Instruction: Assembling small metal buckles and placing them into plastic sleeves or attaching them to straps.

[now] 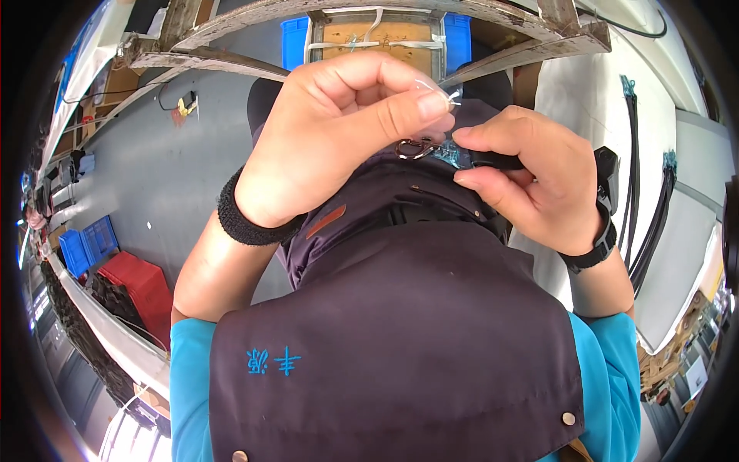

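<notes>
My left hand (346, 127) is closed, thumb against fingertips, pinching a thin piece of clear plastic (453, 98). Just under its fingers lies a shiny dark metal clasp (414, 149), which joins a glossy bluish, plastic-looking part (449, 155) at the end of a black strap (496, 160). My right hand (535, 173) is curled round that strap, its thumb and forefinger on either side of it. The strap's further length is hidden behind the right hand. Both hands are above my lap, over a dark apron (400, 323).
Bundles of black straps (633, 169) with bluish ends lie on a white surface (581, 100) at the right. Ahead runs a worn frame (369, 23), with a blue crate (294, 42) beyond. To the left, a red bin (138, 281) stands on the grey floor (185, 200).
</notes>
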Motion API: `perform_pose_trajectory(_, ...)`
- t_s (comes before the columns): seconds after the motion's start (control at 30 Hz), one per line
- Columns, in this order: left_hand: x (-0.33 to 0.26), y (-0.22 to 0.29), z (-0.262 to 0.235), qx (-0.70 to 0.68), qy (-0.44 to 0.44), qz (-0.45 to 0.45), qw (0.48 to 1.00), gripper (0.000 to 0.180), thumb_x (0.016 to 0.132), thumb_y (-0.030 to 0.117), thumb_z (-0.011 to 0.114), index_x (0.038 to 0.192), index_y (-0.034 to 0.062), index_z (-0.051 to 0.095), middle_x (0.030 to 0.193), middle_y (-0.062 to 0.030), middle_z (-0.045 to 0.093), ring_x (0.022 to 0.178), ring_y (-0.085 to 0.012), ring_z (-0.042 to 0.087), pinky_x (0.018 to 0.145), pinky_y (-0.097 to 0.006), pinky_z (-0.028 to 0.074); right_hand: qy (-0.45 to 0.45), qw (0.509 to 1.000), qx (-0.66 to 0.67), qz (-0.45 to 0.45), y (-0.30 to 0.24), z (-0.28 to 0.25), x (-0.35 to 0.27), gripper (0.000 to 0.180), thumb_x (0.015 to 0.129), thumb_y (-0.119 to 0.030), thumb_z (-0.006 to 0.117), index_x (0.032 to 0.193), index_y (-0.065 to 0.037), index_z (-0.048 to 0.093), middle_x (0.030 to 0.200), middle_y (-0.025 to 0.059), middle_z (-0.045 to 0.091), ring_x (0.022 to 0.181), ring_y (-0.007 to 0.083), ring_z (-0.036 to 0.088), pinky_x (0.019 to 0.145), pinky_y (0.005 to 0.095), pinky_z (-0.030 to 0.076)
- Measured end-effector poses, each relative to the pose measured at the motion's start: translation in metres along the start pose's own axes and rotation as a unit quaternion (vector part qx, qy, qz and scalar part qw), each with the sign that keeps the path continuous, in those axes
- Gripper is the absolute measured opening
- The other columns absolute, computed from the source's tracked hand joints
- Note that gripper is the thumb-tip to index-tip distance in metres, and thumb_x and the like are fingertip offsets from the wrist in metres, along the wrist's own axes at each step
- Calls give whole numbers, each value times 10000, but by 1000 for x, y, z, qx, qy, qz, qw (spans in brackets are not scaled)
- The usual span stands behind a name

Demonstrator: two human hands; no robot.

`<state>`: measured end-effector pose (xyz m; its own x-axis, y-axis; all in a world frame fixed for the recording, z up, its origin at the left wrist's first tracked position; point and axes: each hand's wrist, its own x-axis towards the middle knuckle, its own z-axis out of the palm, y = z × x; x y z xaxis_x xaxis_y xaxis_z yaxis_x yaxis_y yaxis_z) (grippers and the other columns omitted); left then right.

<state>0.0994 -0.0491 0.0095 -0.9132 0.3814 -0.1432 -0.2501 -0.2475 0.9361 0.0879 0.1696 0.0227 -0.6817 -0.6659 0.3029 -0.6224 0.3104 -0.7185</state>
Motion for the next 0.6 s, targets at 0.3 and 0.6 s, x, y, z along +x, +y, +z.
perform_pose_trajectory(0.3,-13,-12,6,74,7,47,996,282,755,-107,669,1011,-19,591,957,-99,638,891,-148,625,795,-269,518,-199,881,280,326,5,-15,21,136,876,-93,572,778,0,588,628,2,556,555,92,498,493,232,382)
perform_pose_trajectory(0.6,-13,-14,-2,-114,10,-75,991,143,867,34,604,1008,14,592,962,-80,637,843,-149,626,785,-287,537,46,999,-21,-18,0,17,-9,377,702,-37,753,1043,-19,595,888,93,641,681,180,598,540,238,471)
